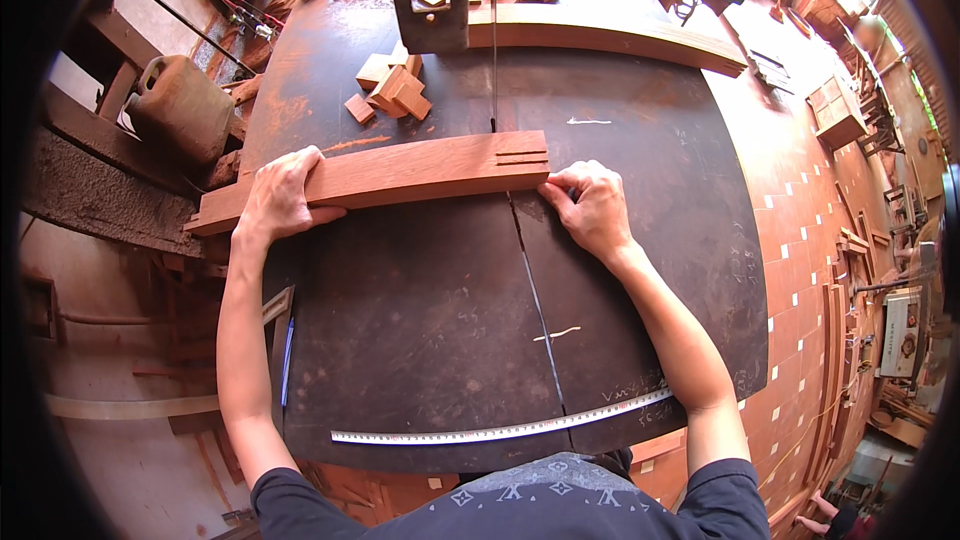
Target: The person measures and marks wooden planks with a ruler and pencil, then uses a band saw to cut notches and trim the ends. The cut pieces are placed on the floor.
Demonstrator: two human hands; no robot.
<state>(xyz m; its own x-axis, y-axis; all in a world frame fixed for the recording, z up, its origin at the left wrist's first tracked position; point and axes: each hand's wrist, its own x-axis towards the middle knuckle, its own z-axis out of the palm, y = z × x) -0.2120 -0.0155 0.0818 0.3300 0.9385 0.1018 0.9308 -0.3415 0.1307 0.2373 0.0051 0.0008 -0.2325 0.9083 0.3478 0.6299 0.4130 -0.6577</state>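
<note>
A long reddish wooden beam (400,168) lies crosswise on the dark saw table, with two narrow slots cut into its right end. My left hand (280,195) grips it near its left part, fingers over the far edge and thumb along the near side. At the right end, my right hand (590,198) is closed, its thumb and fingers pinching the beam's end corner. Just beyond the beam, the thin upright band saw blade (494,60) runs down into the table slot, close to the beam's far edge.
Small wood offcuts (395,85) lie left of the blade, with more at the back. A longer beam (600,32) rests behind the blade. Near me are a measuring strip (500,432) and a blue pen (288,360). A dusty jerrycan (180,105) stands left of the table (400,320).
</note>
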